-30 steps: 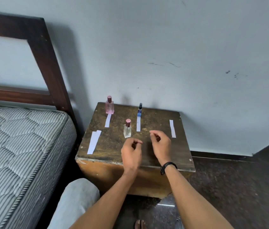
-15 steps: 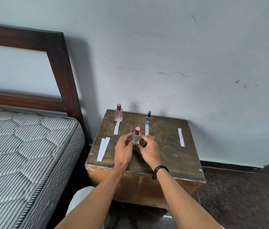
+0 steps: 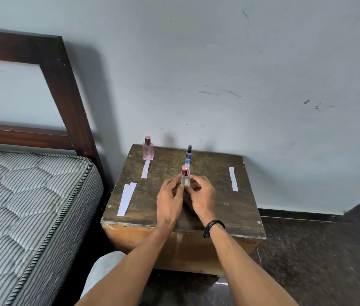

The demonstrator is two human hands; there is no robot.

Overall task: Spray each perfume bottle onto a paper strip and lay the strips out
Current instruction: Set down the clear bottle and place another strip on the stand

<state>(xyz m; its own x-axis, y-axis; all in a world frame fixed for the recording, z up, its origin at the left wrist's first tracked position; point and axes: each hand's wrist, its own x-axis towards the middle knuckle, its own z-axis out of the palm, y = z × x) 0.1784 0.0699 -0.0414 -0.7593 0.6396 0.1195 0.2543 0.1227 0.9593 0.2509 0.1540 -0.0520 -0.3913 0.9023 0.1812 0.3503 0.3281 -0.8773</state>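
Left hand (image 3: 168, 196) and right hand (image 3: 203, 194) pinch a clear glass, pink-capped perfume bottle (image 3: 185, 178); the blue-labelled spray bottle (image 3: 188, 156) behind carries unreadable print.

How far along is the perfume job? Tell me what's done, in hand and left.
Done, apparently: a white paper strip lies before the pink square glass bottle. In hand: left hand and right hand hold the clear rose-capped glass bottle. Left: spraying it; the lone strip at right has no bottle; spare strips wait left.
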